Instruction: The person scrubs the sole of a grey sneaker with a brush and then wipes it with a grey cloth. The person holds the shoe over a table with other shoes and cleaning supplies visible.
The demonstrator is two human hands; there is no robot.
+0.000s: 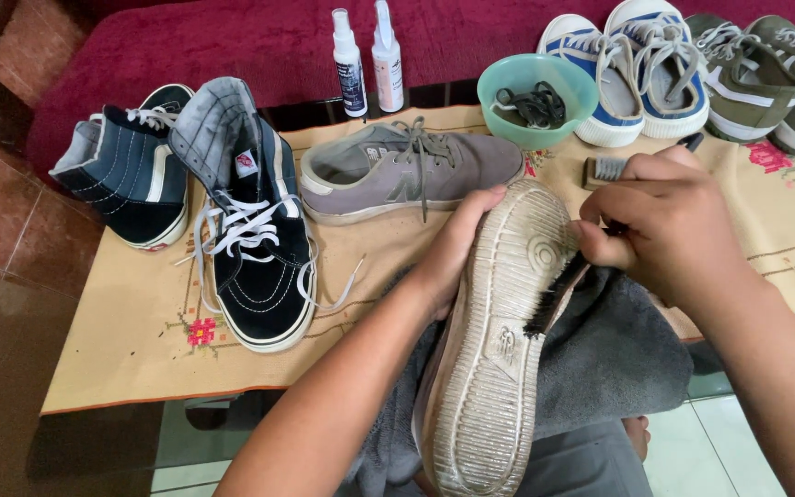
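Gripping a grey shoe (494, 368) sole-up over my lap, I am pressing my left hand (453, 253) along its edge at about 9 o'clock to steady it. My right hand (669, 225) is clenched around a brush (554, 294), and its dark bristles are touching the sole at 3 o'clock. A grey towel (609, 354) is lying under the shoe.

Judging by the sole, I am partway along: the tread is looking pale but grime is showing in the grooves, mostly toward the heel at 6 o'clock. Its mate (407, 170) is waiting on the desk (131, 340) at 12 o'clock with laces in. The two dark high-tops (259, 248) at 10 o'clock, the blue-striped pair (632, 64) and the olive pair (766, 78) at 1 o'clock are standing apart from my hands. A green bowl (499, 97) is holding loose laces, two spray bottles (368, 60) are standing behind, and a second small brush (607, 168) is lying near my right hand.

The upper of the shoe I am holding is facing away, so I cannot judge it. My knuckles are hiding the brush handle, and the olive pair is being cut off at the frame edge.
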